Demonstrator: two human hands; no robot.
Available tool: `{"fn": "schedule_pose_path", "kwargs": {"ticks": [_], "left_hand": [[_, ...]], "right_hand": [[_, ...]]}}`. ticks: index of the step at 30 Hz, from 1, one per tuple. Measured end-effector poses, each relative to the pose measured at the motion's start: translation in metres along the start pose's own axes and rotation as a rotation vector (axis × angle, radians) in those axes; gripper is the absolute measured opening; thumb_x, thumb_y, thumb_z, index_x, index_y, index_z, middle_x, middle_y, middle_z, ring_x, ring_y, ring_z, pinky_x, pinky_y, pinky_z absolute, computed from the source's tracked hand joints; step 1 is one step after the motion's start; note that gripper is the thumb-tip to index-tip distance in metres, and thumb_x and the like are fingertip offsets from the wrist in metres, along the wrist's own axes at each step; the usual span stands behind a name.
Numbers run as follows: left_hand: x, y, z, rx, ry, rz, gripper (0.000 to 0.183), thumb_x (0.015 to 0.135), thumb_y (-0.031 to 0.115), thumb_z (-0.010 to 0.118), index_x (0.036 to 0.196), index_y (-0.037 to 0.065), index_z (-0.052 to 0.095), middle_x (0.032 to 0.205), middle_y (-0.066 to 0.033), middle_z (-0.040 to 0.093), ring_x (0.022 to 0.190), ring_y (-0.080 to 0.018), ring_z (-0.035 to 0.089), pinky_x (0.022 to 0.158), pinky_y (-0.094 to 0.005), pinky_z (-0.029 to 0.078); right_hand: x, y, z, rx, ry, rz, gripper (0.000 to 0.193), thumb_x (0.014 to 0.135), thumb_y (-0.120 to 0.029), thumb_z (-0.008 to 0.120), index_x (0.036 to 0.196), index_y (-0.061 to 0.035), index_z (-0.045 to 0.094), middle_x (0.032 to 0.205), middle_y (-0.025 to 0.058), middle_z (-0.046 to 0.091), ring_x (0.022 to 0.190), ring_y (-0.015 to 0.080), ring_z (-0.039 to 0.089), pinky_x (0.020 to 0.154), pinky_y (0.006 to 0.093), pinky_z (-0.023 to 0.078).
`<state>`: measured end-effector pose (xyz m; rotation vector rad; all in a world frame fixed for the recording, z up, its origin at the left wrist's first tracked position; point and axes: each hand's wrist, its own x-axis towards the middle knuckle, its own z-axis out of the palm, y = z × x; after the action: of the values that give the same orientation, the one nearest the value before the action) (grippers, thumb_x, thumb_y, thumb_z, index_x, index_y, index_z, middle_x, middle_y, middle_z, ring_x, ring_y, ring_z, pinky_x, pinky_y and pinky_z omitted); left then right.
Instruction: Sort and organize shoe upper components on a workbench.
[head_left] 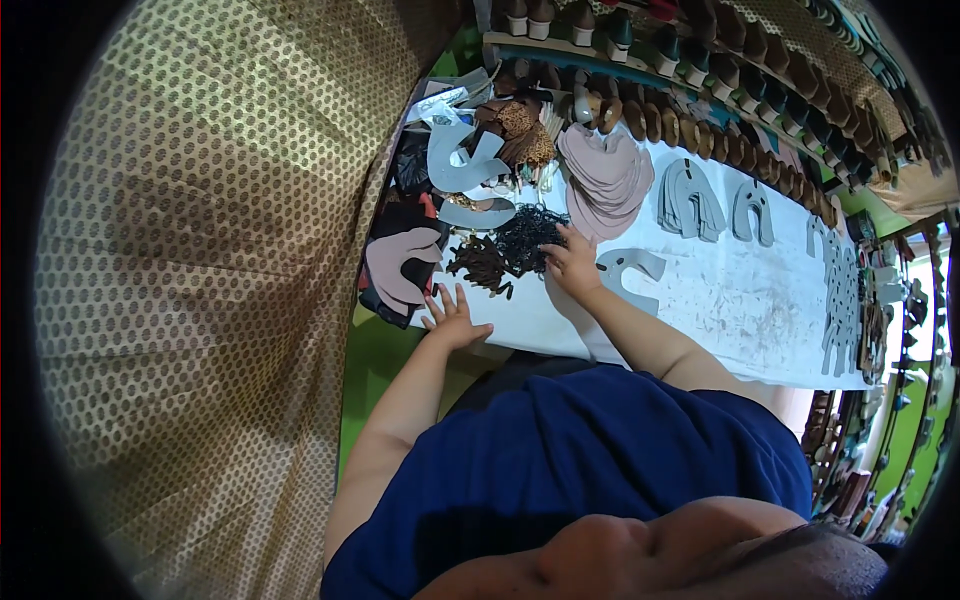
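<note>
My left hand (pixel 454 322) is at the front edge of the white-covered table (pixel 520 328), its fingers spread and holding nothing. Just beyond its fingertips lie pink-beige curved shoe-upper pieces (pixel 392 268) and a small pile of short brown pieces (pixel 480 263). My right hand (pixel 573 262) reaches over the right edge of a tangled heap of thin black strips (pixel 528 238). Its fingers are apart and appear to touch the heap; no held thing shows. A grey U-shaped upper piece (pixel 638 270) lies partly behind my right forearm.
A large stack of pink-beige pieces (pixel 605 180) and stacks of grey uppers (pixel 690 205) stand farther back. Leopard-print and brown material (pixel 520 130) lies beyond the black heap. Shelves of shoes (pixel 695 70) run along the back. A patterned curtain (pixel 220 250) hangs at the left.
</note>
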<state>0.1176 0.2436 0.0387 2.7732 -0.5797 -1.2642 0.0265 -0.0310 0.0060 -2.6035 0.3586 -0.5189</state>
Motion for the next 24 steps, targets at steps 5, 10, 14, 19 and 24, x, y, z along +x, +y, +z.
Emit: {"fn": "schedule_pose_path", "kwargs": {"ticks": [5,10,14,19,24], "left_hand": [[0.0,0.002,-0.001,0.019,-0.001,-0.007,0.13,0.071,0.068,0.068,0.153,0.018,-0.019,0.157,-0.0198,-0.029,0.141,-0.0502,-0.025,0.108,-0.0703,-0.003],[-0.004,0.005,-0.004,0.01,-0.023,0.001,0.128,0.072,0.067,0.068,0.153,0.019,-0.019,0.156,-0.0198,-0.029,0.14,-0.0498,-0.027,0.108,-0.07,-0.003],[-0.005,0.002,-0.004,0.022,-0.018,-0.002,0.129,0.072,0.068,0.069,0.153,0.02,-0.02,0.156,-0.0211,-0.03,0.14,-0.051,-0.027,0.108,-0.0704,-0.001],[-0.003,0.004,-0.003,0.033,0.002,0.01,0.128,0.073,0.066,0.07,0.154,0.022,-0.018,0.156,-0.0204,-0.03,0.14,-0.0517,-0.026,0.108,-0.0715,-0.001],[-0.005,0.005,0.003,0.056,0.039,0.022,0.127,0.071,0.065,0.071,0.155,0.023,-0.015,0.157,-0.0208,-0.026,0.14,-0.0525,-0.026,0.107,-0.0714,-0.002]], "right_hand": [[0.023,-0.018,-0.005,-0.144,-0.119,-0.251,0.019,0.079,-0.018,0.069,0.096,-0.0255,0.073,0.147,0.0072,0.043,0.142,0.0344,0.029,0.108,0.0735,0.014],[0.027,-0.02,-0.011,-0.249,-0.188,-0.362,0.007,0.078,-0.019,0.066,0.083,-0.0186,0.072,0.147,0.0065,0.043,0.143,0.0338,0.028,0.109,0.0728,0.015],[0.018,-0.02,-0.021,-0.31,-0.208,-0.341,0.01,0.078,-0.021,0.069,0.088,-0.0197,0.073,0.146,0.0044,0.045,0.143,0.0318,0.028,0.11,0.0712,0.015],[-0.014,0.012,-0.034,-0.164,-0.074,-0.066,0.009,0.078,-0.023,0.072,0.086,-0.021,0.076,0.141,0.0051,0.05,0.141,0.0328,0.032,0.108,0.0713,0.018],[-0.05,0.033,-0.06,-0.059,-0.078,0.507,0.009,0.073,-0.026,0.075,0.079,-0.0197,0.077,0.146,0.0065,0.047,0.141,0.0348,0.031,0.108,0.0718,0.018]]}}
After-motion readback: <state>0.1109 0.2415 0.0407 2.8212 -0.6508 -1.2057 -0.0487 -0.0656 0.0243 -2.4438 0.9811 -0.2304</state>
